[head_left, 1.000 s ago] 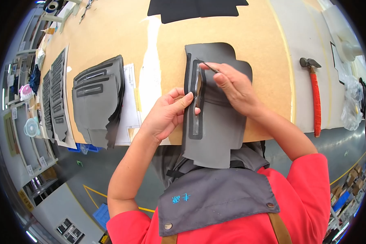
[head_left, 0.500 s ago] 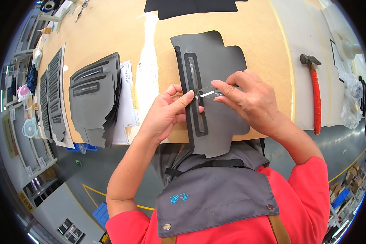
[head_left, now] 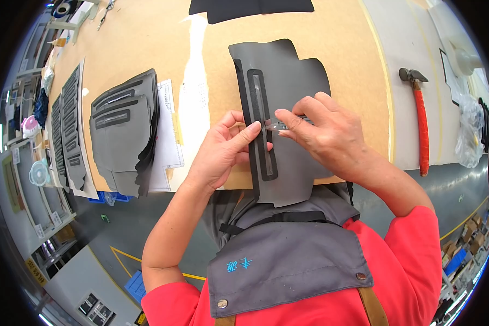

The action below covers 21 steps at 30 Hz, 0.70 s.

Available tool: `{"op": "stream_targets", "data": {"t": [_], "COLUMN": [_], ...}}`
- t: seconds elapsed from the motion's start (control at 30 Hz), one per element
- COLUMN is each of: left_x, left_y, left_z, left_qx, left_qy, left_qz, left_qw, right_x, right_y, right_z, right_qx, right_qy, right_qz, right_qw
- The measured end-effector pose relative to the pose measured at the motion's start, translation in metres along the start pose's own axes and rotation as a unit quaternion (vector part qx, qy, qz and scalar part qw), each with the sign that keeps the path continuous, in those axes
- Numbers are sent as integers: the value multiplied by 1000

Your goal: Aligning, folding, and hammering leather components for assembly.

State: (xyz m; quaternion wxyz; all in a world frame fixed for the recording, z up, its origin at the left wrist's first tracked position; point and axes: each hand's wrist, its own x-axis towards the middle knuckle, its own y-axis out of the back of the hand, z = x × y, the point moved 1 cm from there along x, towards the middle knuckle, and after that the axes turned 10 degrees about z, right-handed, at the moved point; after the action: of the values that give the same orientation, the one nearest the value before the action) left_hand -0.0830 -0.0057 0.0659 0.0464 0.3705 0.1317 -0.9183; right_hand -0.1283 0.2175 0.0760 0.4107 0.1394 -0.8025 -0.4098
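Observation:
A dark grey leather-like panel (head_left: 296, 87) with a notched right edge lies at the table's front edge, its near end hanging toward my lap. Along its left side runs a long black-framed slot with a zipper-like strip (head_left: 257, 89) inside. My left hand (head_left: 231, 142) pinches the panel's left edge, thumb on top beside the slot and the other fingers underneath, one fingertip showing through the slot. In my right hand (head_left: 328, 130) is a pair of thread snips (head_left: 277, 125), the blade tips at the middle of the slot. My fingers hide most of their handles.
Left of me lies a stack of similar grey panels (head_left: 119, 141) on white paper (head_left: 167, 130), with narrower slotted pieces (head_left: 73, 130) beyond. A hammer (head_left: 420, 119) with a red handle rests at the right. Another black panel (head_left: 250, 8) lies at the far edge.
My right hand has moved slightly left, and the snips' blades, spread apart before, are now closer together at the slot. My left hand keeps its pinch on the panel.

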Motion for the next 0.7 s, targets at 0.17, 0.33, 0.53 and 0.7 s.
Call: {"op": "stream_targets", "data": {"t": [0.17,0.33,0.53,0.7], "left_x": [1,2,-4,-8], "left_y": [0,2,4,10], "left_z": [-2,-6,-11,-25], "left_qx": [7,12,38,-115], "left_qy": [3,-2,-17,10], "left_qz": [-5,21,45,23], "left_qw": [1000,1000,998,993], "right_x": [-5,-1,-2,-8], "right_y": [-5,-4,-38,-47], "right_z": [0,10,11,7], "right_qx": [-13,5,413,393], "right_qy": [4,-22,-373,-366], "right_qz": [0,38,-16,28], "right_qw": [1000,999,831,843]}}
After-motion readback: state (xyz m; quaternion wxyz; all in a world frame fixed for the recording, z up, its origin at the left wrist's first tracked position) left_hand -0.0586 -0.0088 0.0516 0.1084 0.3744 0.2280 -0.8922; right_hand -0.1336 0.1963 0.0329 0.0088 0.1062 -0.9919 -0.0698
